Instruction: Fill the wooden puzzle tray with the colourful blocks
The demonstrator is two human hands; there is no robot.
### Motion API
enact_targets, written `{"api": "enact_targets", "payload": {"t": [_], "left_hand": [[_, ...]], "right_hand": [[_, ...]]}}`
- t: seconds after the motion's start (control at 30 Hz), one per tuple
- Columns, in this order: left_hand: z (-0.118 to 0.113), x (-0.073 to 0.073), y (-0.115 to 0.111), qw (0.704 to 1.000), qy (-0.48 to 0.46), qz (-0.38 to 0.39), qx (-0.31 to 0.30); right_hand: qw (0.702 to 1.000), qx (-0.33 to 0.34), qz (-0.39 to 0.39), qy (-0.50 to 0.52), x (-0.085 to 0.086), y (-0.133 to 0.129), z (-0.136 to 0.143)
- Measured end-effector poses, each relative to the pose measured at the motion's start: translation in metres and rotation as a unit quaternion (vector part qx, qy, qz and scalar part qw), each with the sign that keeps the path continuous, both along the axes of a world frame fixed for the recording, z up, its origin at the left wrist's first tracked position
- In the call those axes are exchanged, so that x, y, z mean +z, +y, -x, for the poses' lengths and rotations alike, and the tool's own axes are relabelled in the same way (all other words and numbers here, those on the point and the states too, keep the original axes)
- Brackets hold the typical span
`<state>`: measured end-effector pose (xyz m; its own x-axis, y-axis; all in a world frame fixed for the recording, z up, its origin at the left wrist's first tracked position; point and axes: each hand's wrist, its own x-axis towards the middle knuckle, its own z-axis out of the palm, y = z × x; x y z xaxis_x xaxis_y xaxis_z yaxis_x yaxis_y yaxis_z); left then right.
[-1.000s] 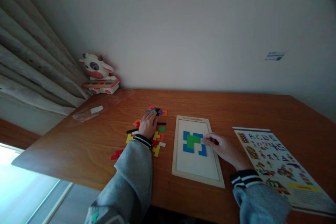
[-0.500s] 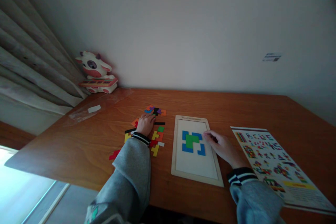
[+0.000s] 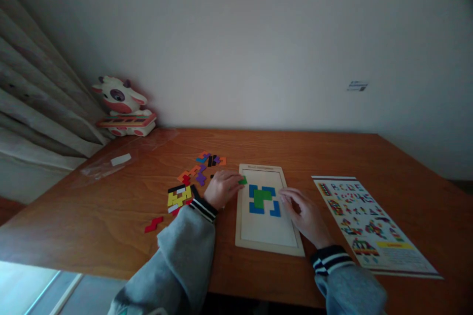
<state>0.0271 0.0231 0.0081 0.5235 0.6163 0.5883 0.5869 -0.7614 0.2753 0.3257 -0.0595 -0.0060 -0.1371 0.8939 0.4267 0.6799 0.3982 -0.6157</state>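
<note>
1. On the pale framed board (image 3: 269, 231), four blue pieces (image 3: 256, 208) lie around a green shape (image 3: 261, 199), and bare surface shows above and below them.
2. Over the board's left edge, the left hand (image 3: 241, 181) grips a small green piece (image 3: 243, 180) at its fingertips, just beside the upper left blue piece.
3. At the board's right edge, the right hand (image 3: 281, 193) has its fingers loosely bent, near the upper right blue piece; whether it touches or pinches anything, I cannot tell.
4. Left of the board, loose pieces (image 3: 179, 199) in yellow, red, black, white, purple, orange and blue lie on the wooden table (image 3: 148, 189), with one red zigzag piece (image 3: 153, 224) apart at the near side.
5. Right of the board lies a printed sheet (image 3: 369, 226) with rows of colored figures.
6. Toward the far left corner, a clear plastic wrapper (image 3: 99, 170) with a white label lies flat, near a cow toy (image 3: 123, 106) with a keyboard.
7. Beyond the table, a curtain (image 3: 40, 93) hangs at the left, and a small sticker (image 3: 357, 86) is on the wall (image 3: 258, 49).
</note>
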Motion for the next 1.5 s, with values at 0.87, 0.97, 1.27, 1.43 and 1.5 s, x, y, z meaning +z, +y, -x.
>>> {"api": "enact_targets", "payload": {"t": [0.87,0.97,1.27,1.43,1.5], "left_hand": [[-0.060,-0.008,-0.029,0.984,0.075,0.018,-0.158],[-0.047,-0.006,-0.026,0.989,0.061,0.026,-0.130],[-0.038,-0.010,-0.021,0.985,0.088,0.037,-0.141],[-0.039,-0.012,-0.021,0.984,0.089,0.038,-0.150],[-0.039,-0.013,-0.021,0.984,0.089,0.037,-0.150]], "right_hand": [[0.982,0.068,-0.069,-0.161,0.002,-0.051,0.011],[0.981,0.069,-0.064,-0.170,0.002,-0.049,0.009],[0.977,0.068,-0.069,-0.190,0.005,-0.045,0.014],[0.976,0.072,-0.060,-0.197,0.007,-0.044,0.018],[0.976,0.069,-0.059,-0.198,0.006,-0.042,0.020]]}}
